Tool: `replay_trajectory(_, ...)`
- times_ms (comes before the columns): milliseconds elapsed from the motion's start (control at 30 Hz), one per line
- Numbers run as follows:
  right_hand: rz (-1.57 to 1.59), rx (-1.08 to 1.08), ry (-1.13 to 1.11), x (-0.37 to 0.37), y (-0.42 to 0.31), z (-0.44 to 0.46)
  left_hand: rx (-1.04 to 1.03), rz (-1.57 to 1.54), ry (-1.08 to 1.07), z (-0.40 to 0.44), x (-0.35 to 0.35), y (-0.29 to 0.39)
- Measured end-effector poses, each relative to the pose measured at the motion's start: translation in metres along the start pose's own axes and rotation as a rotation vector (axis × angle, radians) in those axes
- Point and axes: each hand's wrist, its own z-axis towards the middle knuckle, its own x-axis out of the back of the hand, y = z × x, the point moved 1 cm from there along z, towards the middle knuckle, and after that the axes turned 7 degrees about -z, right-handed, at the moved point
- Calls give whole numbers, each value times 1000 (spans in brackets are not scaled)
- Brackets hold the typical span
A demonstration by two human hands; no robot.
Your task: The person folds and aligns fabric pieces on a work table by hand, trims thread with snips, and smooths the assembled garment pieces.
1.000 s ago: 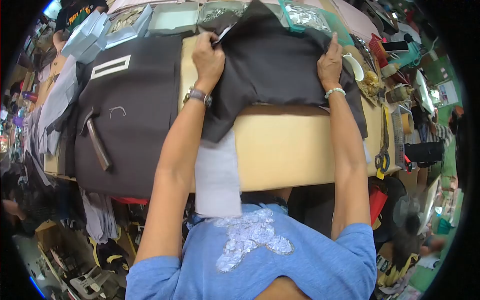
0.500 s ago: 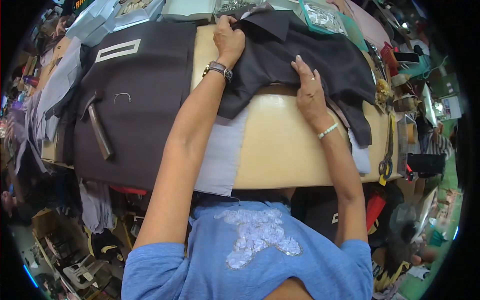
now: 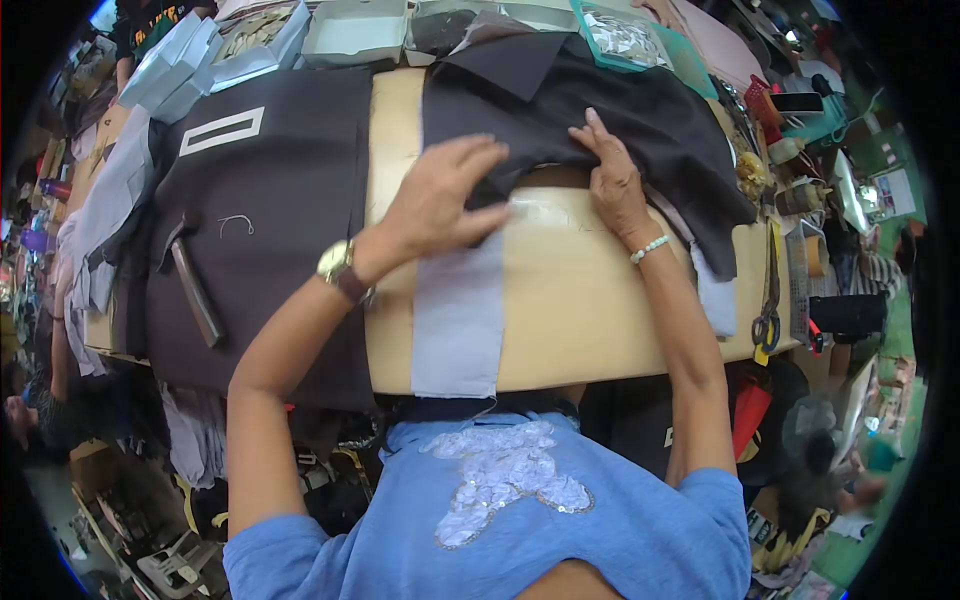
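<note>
A dark garment piece lies bunched across the far half of the cream padded board. My left hand, slightly blurred, is over the garment's near left edge with thumb and fingers apart and nothing in them. My right hand rests on the garment's near edge, fingers stretched out over the dark cloth. A pale grey-blue cloth strip runs down from under my left hand to the board's front edge. Another pale piece shows below the garment at the right.
At left, a hammer, a loose thread and a white rectangular frame lie on dark cloth. White boxes and a teal tray line the back. Scissors lie at the right edge.
My left hand has let go of the garment's far left edge and come nearer to me, its fingers opening. The pale strip shows more fully. My right hand has barely moved.
</note>
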Motion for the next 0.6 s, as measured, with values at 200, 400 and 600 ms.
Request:
replay_trajectory(200,142,28,-12,-7,-24,-11,141,54,-154,-61,-15,12)
replay_trajectory(400,-115,34,109,5,-36,-11,181,-126,-164,-40,-2,5)
replay_trajectory(600,204,-352,69,14,-141,-66,172,-219,-361,-11,19,-13)
